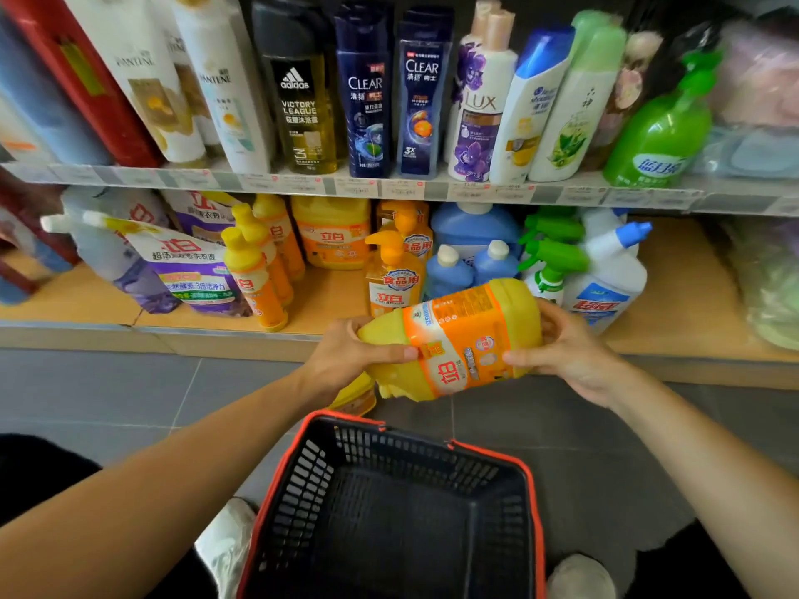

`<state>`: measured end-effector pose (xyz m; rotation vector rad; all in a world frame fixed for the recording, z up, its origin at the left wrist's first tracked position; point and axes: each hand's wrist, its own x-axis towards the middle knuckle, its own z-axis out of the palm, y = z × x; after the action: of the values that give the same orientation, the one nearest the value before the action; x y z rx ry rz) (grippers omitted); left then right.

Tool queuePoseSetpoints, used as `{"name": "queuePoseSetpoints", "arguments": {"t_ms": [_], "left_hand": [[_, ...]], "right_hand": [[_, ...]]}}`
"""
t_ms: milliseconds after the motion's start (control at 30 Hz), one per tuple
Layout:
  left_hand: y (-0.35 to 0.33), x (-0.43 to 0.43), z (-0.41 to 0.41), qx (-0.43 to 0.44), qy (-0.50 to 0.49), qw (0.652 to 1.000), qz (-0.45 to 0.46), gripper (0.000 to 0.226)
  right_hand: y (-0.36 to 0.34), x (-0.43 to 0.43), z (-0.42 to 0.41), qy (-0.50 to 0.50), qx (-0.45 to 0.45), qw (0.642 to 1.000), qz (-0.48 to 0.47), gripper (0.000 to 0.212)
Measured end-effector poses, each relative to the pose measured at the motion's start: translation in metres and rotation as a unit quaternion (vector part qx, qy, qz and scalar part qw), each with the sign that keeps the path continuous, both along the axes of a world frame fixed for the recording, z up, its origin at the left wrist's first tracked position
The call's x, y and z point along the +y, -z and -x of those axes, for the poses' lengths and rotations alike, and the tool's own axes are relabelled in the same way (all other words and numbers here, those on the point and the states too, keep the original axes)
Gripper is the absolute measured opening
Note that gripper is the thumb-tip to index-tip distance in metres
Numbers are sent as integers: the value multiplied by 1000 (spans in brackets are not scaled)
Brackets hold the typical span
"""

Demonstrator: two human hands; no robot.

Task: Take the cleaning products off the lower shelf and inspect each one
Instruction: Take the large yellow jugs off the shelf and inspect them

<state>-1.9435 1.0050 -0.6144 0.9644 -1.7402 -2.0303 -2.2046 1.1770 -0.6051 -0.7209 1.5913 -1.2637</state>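
Both hands hold a large yellow detergent jug [454, 339] tipped on its side in front of the lower shelf [333, 291], above the black basket [529, 490]. The left hand [350, 354] grips it at 9 o'clock, the right hand [566, 348] at 3 o'clock.

Held yellow jug [454, 339]: neck end covered by my left hand [346, 356], base partly by my right hand [566, 348]; fine label print too small to read.
Yellow-orange item [356, 397] under my left wrist: mostly hidden, cannot tell what it is.
Shelf price tags [359, 188]: blurred, illegible.
Basket [302, 482]: near side cut off by bottom edge.
Pale bags [765, 274], right edge: blurred, cropped.
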Motion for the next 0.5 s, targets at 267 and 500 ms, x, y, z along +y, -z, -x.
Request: {"name": "queuePoseSetpoints", "arguments": {"t_ms": [267,500], "left_hand": [[7,0,30,-23,44,995,89,39],[28,8,54,-69,224,949,213,23]], "right_hand": [[46,-9,6,-83,196,970,-116,79],[64,-21,0,-198,403,873,-189,56]]}}
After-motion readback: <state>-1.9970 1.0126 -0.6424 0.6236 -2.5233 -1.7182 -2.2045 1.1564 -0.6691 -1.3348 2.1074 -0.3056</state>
